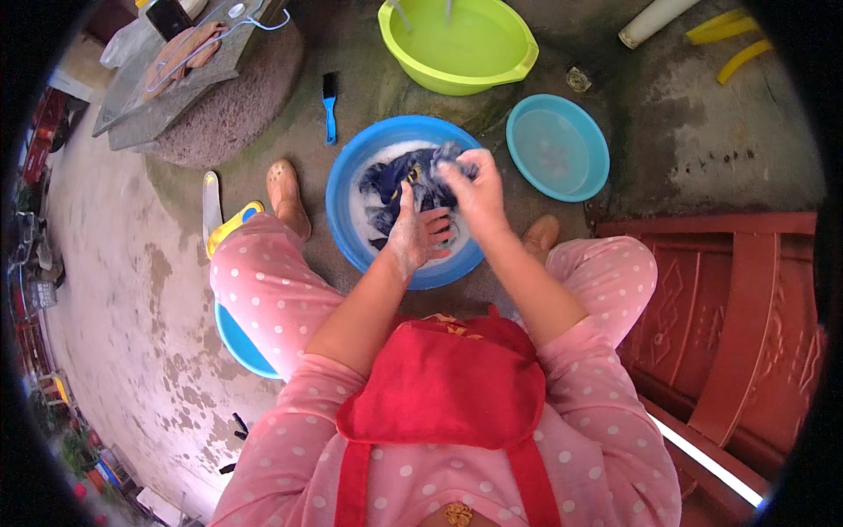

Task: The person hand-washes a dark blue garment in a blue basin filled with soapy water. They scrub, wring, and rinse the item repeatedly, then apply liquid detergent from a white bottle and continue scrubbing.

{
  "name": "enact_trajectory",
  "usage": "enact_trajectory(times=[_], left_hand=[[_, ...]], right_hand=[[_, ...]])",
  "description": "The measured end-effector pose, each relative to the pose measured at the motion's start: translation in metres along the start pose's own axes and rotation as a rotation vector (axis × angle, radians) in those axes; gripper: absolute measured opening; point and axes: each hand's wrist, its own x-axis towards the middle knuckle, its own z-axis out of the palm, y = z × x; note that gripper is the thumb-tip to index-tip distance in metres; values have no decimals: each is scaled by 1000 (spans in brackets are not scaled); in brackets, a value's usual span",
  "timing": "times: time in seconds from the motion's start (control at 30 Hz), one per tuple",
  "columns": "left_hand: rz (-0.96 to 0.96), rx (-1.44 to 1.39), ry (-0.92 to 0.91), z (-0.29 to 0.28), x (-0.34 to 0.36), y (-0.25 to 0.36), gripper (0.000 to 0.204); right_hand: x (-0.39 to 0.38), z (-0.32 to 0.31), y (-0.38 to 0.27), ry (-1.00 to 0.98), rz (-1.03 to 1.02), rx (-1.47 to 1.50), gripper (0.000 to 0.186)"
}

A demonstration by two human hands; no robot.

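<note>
A blue basin [344, 189] in front of me holds soapy water and dark navy cloth [393, 178] with some yellow on it. My left hand [417, 230] is over the basin beside the cloth, wet, its fingers apart and nothing in its grip. Higher up at the right, my right hand [474, 184] has its fingers closed on a bunched, wet part of the dark cloth, lifted near the basin's back rim.
A green basin [465, 79] stands behind, a turquoise one [575, 162] at right. A blue brush [330, 119] lies left of them, below a stone slab [127, 119] with hangers and cloth. A red metal panel [667, 325] is at right, yellow-blue tools [230, 228] beside my left foot.
</note>
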Motion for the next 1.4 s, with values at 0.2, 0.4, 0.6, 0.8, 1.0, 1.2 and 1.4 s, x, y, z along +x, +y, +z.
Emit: enact_trajectory(times=[0.2, 0.4, 0.6, 0.8, 1.0, 1.2, 1.4], left_hand=[[36, -233, -415, -28, 26, 5, 53], [278, -280, -315, 26, -10, -13, 50], [342, -236, -231, -1, 5, -8, 42], [367, -139, -280, -18, 2, 4, 30], [476, -187, -183, 20, 2, -28, 35], [314, -215, -35, 50, -67, 24, 38], [557, -12, -220, 42, -23, -22, 37]], right_hand=[[-67, 24, -28, -177, 87, -79, 36], [-19, 28, 31, 4, 54, -180, 33], [-46, 51, 43, 64, -27, -166, 45], [-64, 53, 26, -139, 198, -57, 49], [-16, 31, 39, 1, 249, -239, 46], [-86, 53, -16, -165, 107, -104, 65], [-13, 31, 49, 82, 260, -55, 57]])
